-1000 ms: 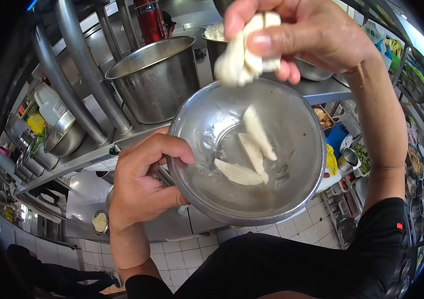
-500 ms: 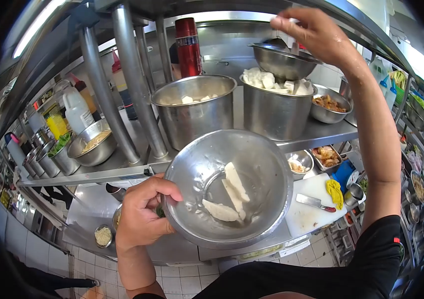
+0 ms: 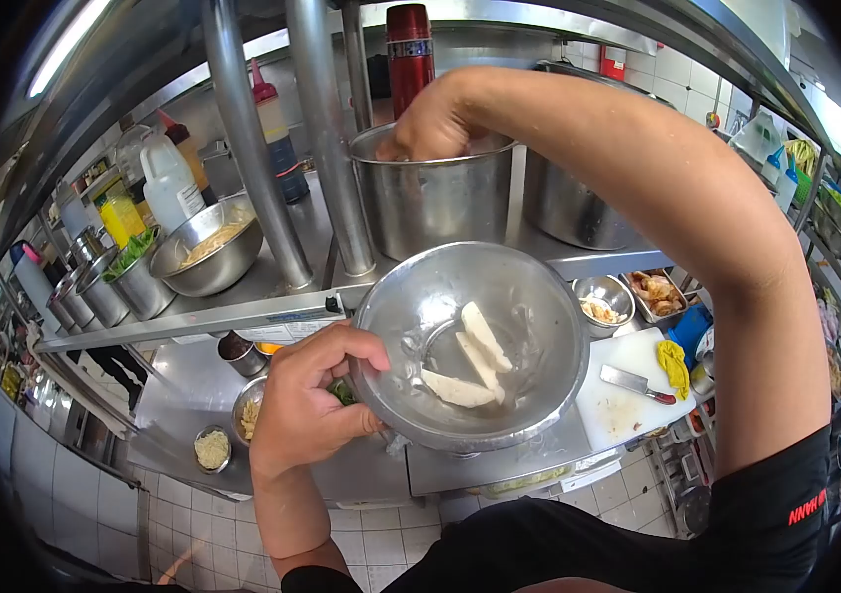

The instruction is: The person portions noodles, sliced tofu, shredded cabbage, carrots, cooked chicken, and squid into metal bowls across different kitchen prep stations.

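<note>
My left hand (image 3: 317, 395) grips the rim of a steel mixing bowl (image 3: 546, 390), thumb outside and fingers over the edge. Several pale white strips (image 3: 460, 387) lie on the bowl's wet bottom. The bowl tilts towards me in front of the shelf. My right hand (image 3: 432, 127) reaches over the rim of a deep steel pot (image 3: 430, 210), its fingers hidden inside. What the fingers touch in there cannot be seen. A second steel pot (image 3: 574, 203) stands to the right, partly covered by my right forearm.
A red flask (image 3: 409, 64) stands behind the pot. Shelf posts (image 3: 327, 138) rise to its left, beside a bowl of pale food (image 3: 205, 259). Below are a white cutting board (image 3: 628, 415) with a knife (image 3: 636, 383), a yellow cloth (image 3: 672, 369) and small bowls.
My right hand has come down and left, from over the bowl on the right pot into the left pot. My left hand keeps the mixing bowl, seen slightly farther right.
</note>
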The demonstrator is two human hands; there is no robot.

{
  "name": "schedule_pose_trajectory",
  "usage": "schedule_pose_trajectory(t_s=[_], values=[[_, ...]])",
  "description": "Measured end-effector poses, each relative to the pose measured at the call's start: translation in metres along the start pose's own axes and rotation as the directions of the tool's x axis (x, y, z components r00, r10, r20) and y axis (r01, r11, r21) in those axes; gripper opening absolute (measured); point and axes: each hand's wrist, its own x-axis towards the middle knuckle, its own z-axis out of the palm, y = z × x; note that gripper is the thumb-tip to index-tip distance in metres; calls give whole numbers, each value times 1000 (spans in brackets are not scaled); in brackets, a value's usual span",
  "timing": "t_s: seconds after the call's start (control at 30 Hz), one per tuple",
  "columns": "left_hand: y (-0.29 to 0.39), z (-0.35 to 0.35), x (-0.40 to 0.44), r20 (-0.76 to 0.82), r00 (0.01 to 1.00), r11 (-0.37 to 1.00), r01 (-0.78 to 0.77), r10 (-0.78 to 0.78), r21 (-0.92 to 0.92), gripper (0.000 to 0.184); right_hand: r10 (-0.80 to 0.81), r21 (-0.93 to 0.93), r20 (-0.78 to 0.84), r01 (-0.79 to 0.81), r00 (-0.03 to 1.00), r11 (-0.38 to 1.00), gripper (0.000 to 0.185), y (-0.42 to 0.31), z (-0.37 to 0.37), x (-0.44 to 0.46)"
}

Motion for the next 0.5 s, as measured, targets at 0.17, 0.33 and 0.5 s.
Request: schedule_pose_trajectory(t_s=[0.17, 0.33, 0.5], values=[[2, -12, 0, -4, 1000, 1000, 24, -24, 9, 49, -103, -176, -81, 88, 991, 980, 28, 1, -3, -21], [2, -16, 8, -1, 999, 989, 34, -35, -147, 47, -83, 182, -205, 121, 975, 976, 8, 10, -14, -47], [3, -18, 19, 24, 999, 983, 32, -28, -181, 49, -99, 362, -407, 259, 908, 895, 15, -9, -23, -96]])
